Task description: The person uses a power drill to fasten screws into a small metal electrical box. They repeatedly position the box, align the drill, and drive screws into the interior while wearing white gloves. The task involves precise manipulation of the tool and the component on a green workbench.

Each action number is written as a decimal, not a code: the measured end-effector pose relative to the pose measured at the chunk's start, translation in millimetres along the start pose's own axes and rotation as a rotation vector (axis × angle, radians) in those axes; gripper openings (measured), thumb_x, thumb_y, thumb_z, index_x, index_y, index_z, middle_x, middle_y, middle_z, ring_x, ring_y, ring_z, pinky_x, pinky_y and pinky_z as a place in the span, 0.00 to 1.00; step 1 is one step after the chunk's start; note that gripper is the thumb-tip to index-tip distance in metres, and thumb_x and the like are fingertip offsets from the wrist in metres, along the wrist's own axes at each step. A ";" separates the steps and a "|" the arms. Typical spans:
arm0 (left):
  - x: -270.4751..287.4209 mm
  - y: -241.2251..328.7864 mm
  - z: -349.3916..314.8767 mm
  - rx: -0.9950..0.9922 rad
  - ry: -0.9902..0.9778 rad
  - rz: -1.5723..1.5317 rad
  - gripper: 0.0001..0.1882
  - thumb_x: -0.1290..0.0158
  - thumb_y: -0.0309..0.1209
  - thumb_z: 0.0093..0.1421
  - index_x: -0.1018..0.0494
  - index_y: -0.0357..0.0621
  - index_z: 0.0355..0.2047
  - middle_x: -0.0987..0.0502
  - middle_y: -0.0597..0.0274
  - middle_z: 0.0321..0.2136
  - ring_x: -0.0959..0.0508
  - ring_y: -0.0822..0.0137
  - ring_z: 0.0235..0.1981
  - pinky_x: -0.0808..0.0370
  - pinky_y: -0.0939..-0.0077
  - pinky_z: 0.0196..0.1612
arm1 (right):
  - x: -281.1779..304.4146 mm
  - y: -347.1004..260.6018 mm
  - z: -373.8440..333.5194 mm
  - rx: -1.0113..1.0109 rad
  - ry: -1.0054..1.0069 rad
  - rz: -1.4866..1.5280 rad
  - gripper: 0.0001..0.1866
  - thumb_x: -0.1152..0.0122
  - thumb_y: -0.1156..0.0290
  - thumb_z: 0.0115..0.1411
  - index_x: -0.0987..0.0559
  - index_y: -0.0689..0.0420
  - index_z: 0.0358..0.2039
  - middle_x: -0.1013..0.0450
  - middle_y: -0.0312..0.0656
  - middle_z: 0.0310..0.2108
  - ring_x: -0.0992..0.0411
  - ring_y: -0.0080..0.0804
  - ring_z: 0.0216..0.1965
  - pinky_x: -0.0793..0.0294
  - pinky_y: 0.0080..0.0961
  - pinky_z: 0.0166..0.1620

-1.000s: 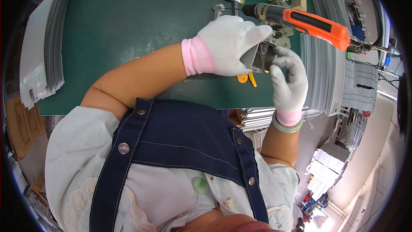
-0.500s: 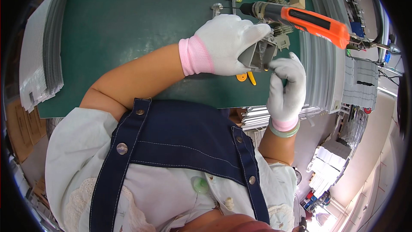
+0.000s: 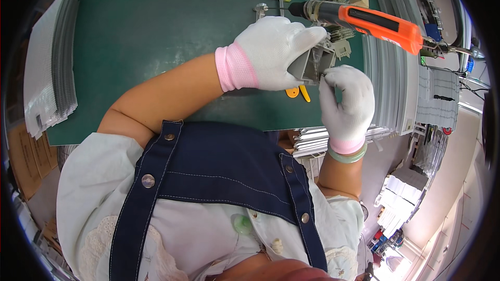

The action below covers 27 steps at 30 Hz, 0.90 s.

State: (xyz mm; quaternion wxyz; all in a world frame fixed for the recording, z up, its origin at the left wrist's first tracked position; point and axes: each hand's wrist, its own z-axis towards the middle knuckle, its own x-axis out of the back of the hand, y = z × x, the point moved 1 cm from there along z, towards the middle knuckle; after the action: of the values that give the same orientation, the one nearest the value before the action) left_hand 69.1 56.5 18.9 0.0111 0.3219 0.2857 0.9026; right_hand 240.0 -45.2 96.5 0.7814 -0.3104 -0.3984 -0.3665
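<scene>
Left hand (image 3: 273, 52) clamped around grey metal profile piece (image 3: 315, 65); right hand (image 3: 346, 99) fingertips pinched at its near edge. Probably light, stiff, sharp-edged; best gripped across flat sides. Orange electric screwdriver (image 3: 364, 21) just beyond grip.

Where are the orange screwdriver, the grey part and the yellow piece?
Screwdriver (image 3: 377, 23): head view, on the middle of its orange body.
Grey part (image 3: 307, 65): head view, on its flat side, between the gloved hands.
Yellow piece (image 3: 292, 92): head view, on its rounded end, on the green mat.

an assembly workshop: green bench mat (image 3: 156, 26), hanging orange electric screwdriver (image 3: 364, 21), stacks of grey metal parts (image 3: 49, 83).
</scene>
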 end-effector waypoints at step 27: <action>4.8 16.6 23.4 0.001 0.049 -0.080 0.41 0.28 0.39 0.48 0.34 0.39 0.59 0.19 0.46 0.39 0.19 0.42 0.39 0.23 0.54 0.41 | 18.9 1.9 10.5 0.306 0.081 -0.352 0.25 0.35 0.79 0.39 0.21 0.62 0.43 0.20 0.44 0.35 0.20 0.43 0.36 0.20 0.41 0.45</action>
State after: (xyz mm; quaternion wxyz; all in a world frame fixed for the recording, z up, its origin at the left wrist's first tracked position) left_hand 81.8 55.5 45.1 0.0399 0.2879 0.2992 0.9089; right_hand 245.2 -42.2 117.4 0.7587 -0.0992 -0.4656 -0.4448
